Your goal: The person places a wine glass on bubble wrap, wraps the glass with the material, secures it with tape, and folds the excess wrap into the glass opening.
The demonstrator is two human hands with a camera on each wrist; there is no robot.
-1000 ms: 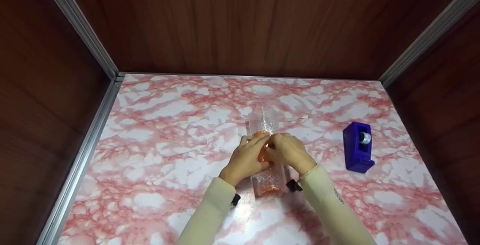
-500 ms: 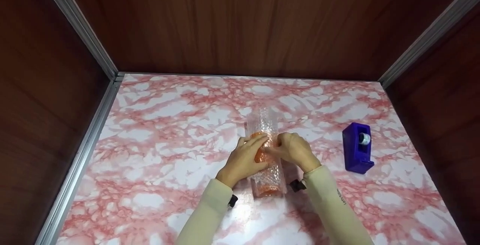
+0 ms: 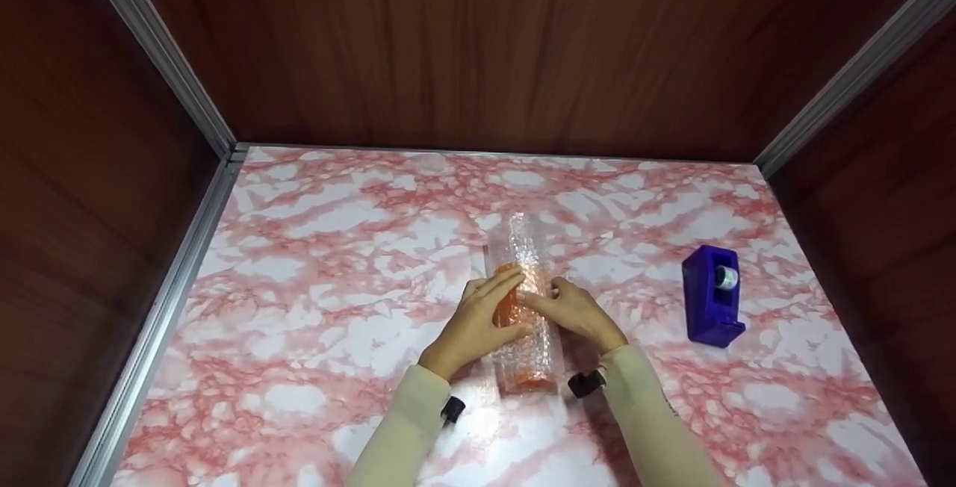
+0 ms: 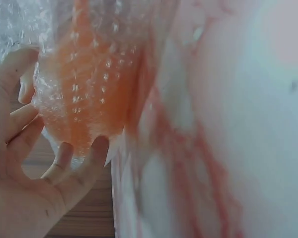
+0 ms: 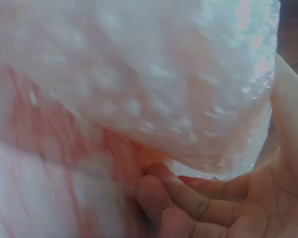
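Observation:
A roll of clear bubble wrap (image 3: 529, 349) lies lengthwise on the table, wound around an orange object (image 4: 82, 94) whose exact kind is blurred by the bubbles. My left hand (image 3: 474, 326) holds the roll from its left side, fingers over the top and thumb lower down. In the left wrist view, those fingers spread around the wrapped orange part. From the right side, my right hand (image 3: 575, 309) grips the roll, its thumb laid across the top. The right wrist view has its other fingers (image 5: 198, 201) bent at the lower edge of the wrap.
A blue tape dispenser (image 3: 711, 296) with a small tape roll (image 3: 726, 276) stands on the right side of the table. The table (image 3: 314, 308) has a red and white marbled top. Dark wooden panels (image 3: 478, 46) in metal framing rise at the back and sides.
The right hand's curled fingers have loosened and its thumb now stretches over the wrap. Both hands and the roll have shifted slightly left, the left hand also a little toward the person.

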